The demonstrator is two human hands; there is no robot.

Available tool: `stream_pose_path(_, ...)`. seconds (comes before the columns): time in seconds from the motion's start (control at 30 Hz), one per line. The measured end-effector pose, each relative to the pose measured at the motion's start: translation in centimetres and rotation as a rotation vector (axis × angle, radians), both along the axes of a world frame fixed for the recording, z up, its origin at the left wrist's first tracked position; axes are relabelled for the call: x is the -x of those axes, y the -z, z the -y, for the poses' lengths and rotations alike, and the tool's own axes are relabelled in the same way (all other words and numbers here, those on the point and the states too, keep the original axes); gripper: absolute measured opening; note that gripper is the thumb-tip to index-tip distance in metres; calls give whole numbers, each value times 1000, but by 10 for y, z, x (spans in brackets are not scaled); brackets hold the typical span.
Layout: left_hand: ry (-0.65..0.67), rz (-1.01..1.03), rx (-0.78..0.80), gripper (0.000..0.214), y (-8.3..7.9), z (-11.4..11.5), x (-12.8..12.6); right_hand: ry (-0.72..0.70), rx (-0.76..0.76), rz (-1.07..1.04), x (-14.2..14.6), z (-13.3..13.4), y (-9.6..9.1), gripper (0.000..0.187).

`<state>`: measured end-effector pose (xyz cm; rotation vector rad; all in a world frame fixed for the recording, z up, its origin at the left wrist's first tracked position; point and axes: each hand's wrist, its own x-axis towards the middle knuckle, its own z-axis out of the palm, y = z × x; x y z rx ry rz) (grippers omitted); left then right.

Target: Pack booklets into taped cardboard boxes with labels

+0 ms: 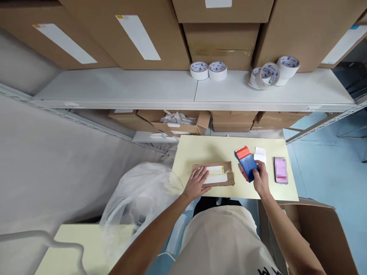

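Observation:
A small flat cardboard box [230, 179] with white labels and clear tape at its right end lies on the pale yellow table [206, 147]. My left hand [197, 181] rests flat on the box's left end, fingers stretched out. To the right of the box, my right hand [260, 177] is closed around a blue and red tape dispenser [248, 165], held above the tabletop and apart from the box. Its red end points up and left. Just beyond my right hand lies a white paper slip [260, 152], partly covered by the hand.
A phone [280, 170] lies at the table's right side. White tape rolls [217, 71] stand on the shelf [137, 86] ahead, under large cartons [149, 34]. A plastic bag [137, 191] is at the left; an open carton [318, 229] stands at the lower right.

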<state>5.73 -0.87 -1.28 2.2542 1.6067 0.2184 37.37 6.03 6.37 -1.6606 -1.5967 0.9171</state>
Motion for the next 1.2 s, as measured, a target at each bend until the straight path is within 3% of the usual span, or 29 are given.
stream_pose_path(0.07, 15, -8, -48, 75, 2, 2, 0, -106, -62, -74, 27, -18, -21, 29)
stream_pose_path(0.13, 30, -24, -94, 72, 3, 4, -1, -315, -21, -88, 55, -32, -31, 29)
stream_pose_path(0.2, 38, -38, -110, 64, 2, 8, -3, -504, 64, -24, 77, -41, -31, 27)
stream_pose_path(0.27, 33, -25, -97, 53, -2, 11, -5, -606, 108, 52, 88, -44, -25, 25)
stream_pose_path(0.4, -45, 153, -34, 50, -20, 12, -12, -634, 86, 51, 83, -44, -15, 28)
stream_pose_path(0.47, -157, 338, 5, 49, -33, 10, -18, -646, 79, 9, 76, -46, -12, 31)
stream_pose_path(0.6, -637, 854, 104, 51, -57, 3, -35, -652, 65, -29, 68, -49, -6, 34)
stream_pose_path(0.67, -853, 1115, 261, 56, -65, -5, -42, -643, 52, -22, 66, -49, -1, 35)
stream_pose_path(0.73, -970, 1291, 430, 56, -71, -14, -45, -641, 36, -8, 65, -49, 3, 35)
stream_pose_path(0.8, -989, 1329, 510, 48, -76, -23, -45, -645, 22, 6, 65, -48, 5, 36)
stream_pose_path(0.97, -979, 1223, 483, 26, -80, -28, -31, -668, -28, 85, 75, -46, -10, 33)
stream_pose_path(1.07, -1086, 1199, 426, 30, -70, -14, -3, -677, -61, 188, 73, -46, -24, 32)
stream_pose_path(1.2, -1162, 1102, 412, 40, -45, 9, 42, -680, -82, 351, 59, -45, -32, 33)
